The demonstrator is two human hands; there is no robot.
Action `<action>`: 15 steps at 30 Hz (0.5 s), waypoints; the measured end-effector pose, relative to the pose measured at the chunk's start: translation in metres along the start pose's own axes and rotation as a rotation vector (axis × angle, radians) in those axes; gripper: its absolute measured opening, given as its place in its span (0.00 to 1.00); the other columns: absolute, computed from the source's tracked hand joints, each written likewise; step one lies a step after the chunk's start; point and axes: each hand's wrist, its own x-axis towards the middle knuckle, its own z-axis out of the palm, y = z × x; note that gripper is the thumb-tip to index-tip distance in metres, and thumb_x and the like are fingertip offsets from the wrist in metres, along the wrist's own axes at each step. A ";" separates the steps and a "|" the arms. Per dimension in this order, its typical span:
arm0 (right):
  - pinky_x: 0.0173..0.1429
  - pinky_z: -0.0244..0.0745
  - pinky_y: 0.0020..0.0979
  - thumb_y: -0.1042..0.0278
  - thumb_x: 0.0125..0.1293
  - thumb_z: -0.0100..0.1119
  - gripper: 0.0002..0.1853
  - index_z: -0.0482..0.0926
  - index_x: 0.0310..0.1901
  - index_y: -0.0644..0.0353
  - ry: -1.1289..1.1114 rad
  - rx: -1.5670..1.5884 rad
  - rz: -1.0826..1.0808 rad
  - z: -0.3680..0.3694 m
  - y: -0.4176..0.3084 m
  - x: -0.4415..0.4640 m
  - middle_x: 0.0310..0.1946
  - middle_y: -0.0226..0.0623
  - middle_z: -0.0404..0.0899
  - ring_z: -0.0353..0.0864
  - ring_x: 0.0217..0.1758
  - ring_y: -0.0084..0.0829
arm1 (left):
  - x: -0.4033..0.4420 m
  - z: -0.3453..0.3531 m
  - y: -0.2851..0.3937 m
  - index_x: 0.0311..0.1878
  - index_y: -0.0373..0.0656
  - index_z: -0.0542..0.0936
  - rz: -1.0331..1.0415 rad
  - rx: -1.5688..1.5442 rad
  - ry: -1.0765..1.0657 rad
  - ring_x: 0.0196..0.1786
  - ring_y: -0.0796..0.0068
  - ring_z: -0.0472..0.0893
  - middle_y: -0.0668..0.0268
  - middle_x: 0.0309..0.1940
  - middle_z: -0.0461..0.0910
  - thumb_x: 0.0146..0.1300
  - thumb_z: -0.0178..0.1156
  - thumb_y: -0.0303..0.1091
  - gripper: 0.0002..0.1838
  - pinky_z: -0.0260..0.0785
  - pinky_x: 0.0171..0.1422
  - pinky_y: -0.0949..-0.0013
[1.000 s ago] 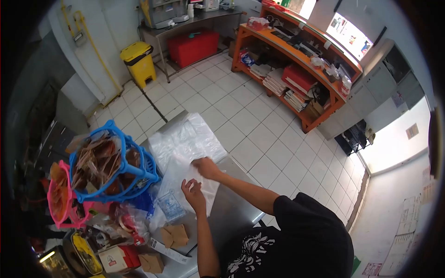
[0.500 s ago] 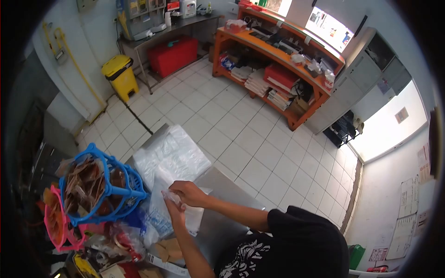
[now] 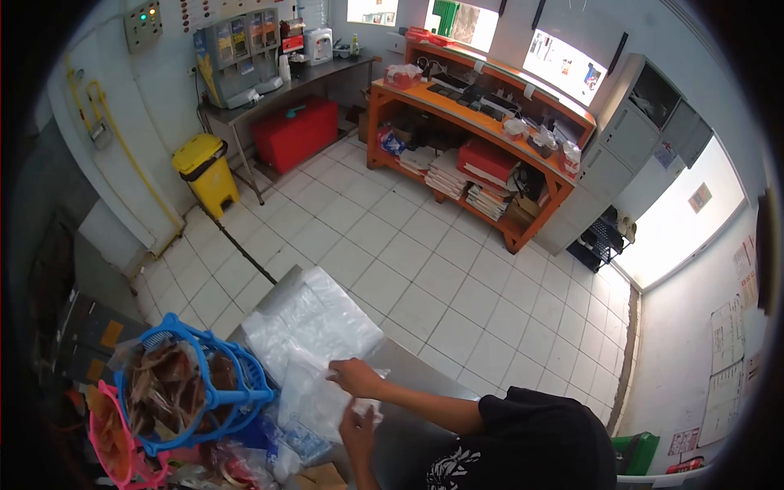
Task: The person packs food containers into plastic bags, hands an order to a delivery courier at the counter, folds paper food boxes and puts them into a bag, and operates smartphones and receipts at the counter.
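My right hand point(image 3: 357, 378) reaches in over the table with its fingertips pinched together at the edge of a clear plastic bag point(image 3: 314, 390). Closer to my body, my left hand point(image 3: 357, 431) is closed around a crumpled piece of clear plastic point(image 3: 375, 413); anything inside it is hard to make out. Just beyond both hands lies a thick stack of clear plastic bags point(image 3: 314, 314) on the metal table point(image 3: 416, 347). Blue-printed plastic point(image 3: 302, 441) lies left of my left hand.
A blue basket point(image 3: 216, 398) of brown-filled packets stands at the left, against a pink basket point(image 3: 102, 433). Brown paper point(image 3: 322, 476) lies near the front. Across the tiled floor are a yellow bin point(image 3: 204, 175), a red chest point(image 3: 296, 135) and an orange counter point(image 3: 465, 122).
My hands have moved apart from holding the plastic together. The right is now at the bag by the stack, the left nearer my body. The camera has tilted up.
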 end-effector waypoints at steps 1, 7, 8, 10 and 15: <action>0.44 0.75 0.51 0.64 0.64 0.60 0.10 0.78 0.37 0.65 0.079 0.048 -0.112 0.000 0.004 -0.003 0.30 0.53 0.82 0.81 0.38 0.56 | 0.000 -0.007 0.005 0.57 0.37 0.79 -0.105 -0.053 -0.058 0.23 0.80 0.68 0.71 0.21 0.70 0.64 0.64 0.29 0.18 0.66 0.30 0.72; 0.44 0.74 0.48 0.59 0.61 0.65 0.14 0.79 0.36 0.62 -0.162 0.512 0.191 -0.009 0.008 -0.018 0.29 0.50 0.81 0.80 0.37 0.55 | 0.039 -0.032 -0.076 0.57 0.35 0.78 -0.364 -0.561 0.069 0.26 0.84 0.72 0.71 0.28 0.75 0.75 0.50 0.54 0.28 0.66 0.31 0.75; 0.42 0.74 0.47 0.57 0.63 0.64 0.16 0.78 0.34 0.64 -0.117 0.367 0.074 -0.010 0.007 -0.013 0.28 0.50 0.81 0.81 0.35 0.53 | 0.048 -0.026 -0.071 0.57 0.35 0.77 -0.335 -0.584 0.082 0.27 0.83 0.73 0.70 0.29 0.76 0.75 0.50 0.55 0.28 0.66 0.32 0.76; 0.40 0.76 0.43 0.54 0.66 0.64 0.20 0.76 0.30 0.67 -0.015 0.074 -0.144 0.001 0.006 -0.009 0.27 0.49 0.81 0.83 0.32 0.49 | 0.059 -0.008 -0.056 0.56 0.35 0.76 -0.279 -0.625 0.098 0.30 0.82 0.75 0.70 0.32 0.78 0.74 0.50 0.56 0.29 0.66 0.33 0.76; 0.32 0.74 0.36 0.35 0.68 0.54 0.34 0.84 0.35 0.68 -0.322 0.359 0.273 -0.007 -0.004 -0.008 0.20 0.43 0.78 0.80 0.26 0.36 | 0.090 -0.015 -0.113 0.55 0.38 0.76 -0.157 -0.543 -0.023 0.38 0.75 0.79 0.66 0.42 0.80 0.71 0.57 0.52 0.24 0.69 0.39 0.75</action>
